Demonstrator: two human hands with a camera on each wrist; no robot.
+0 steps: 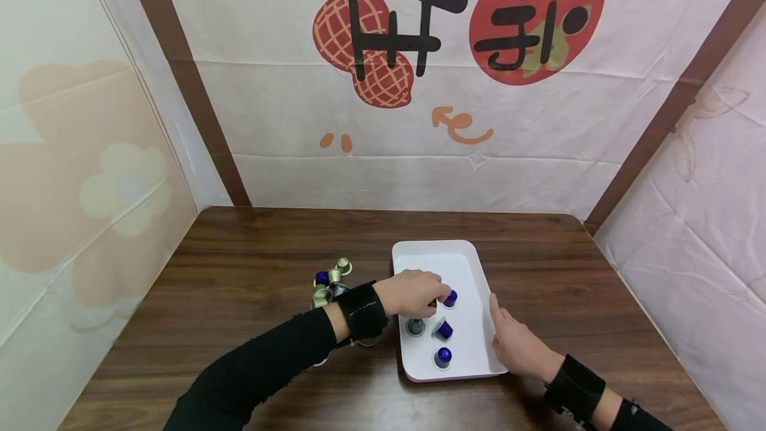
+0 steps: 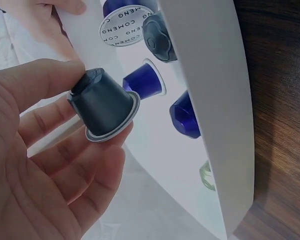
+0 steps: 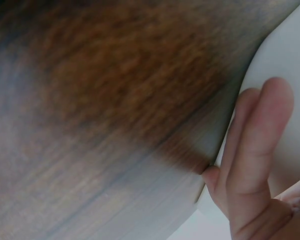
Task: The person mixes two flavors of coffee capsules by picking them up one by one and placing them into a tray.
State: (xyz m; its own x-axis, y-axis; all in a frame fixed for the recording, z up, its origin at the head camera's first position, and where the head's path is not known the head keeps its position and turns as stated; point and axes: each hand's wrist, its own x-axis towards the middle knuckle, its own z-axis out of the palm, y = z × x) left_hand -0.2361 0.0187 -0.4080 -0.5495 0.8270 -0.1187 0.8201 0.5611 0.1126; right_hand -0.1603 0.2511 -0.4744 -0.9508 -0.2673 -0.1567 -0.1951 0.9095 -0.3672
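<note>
My left hand [image 1: 413, 291] is above the white tray [image 1: 433, 255], pinching a dark grey coffee capsule [image 2: 104, 104] between thumb and fingers; the left wrist view shows it tilted, its rim pointing away from the thumb. Inside the tray are blue capsules [image 1: 443, 357], one of them [image 1: 443, 329] lying on its side, and a grey capsule [image 1: 415, 326]. Part of a light green capsule [image 2: 207, 175] shows past the tray wall in the left wrist view. With fingers extended, my right hand [image 1: 520, 344] rests against the tray's right side.
Left of the tray, a cluster of capsules [image 1: 321, 294], mostly light green with a blue one, stands on the wooden table [image 1: 257, 251], partly hidden by my left forearm. A printed white curtain [image 1: 383, 178] hangs behind the table's far edge.
</note>
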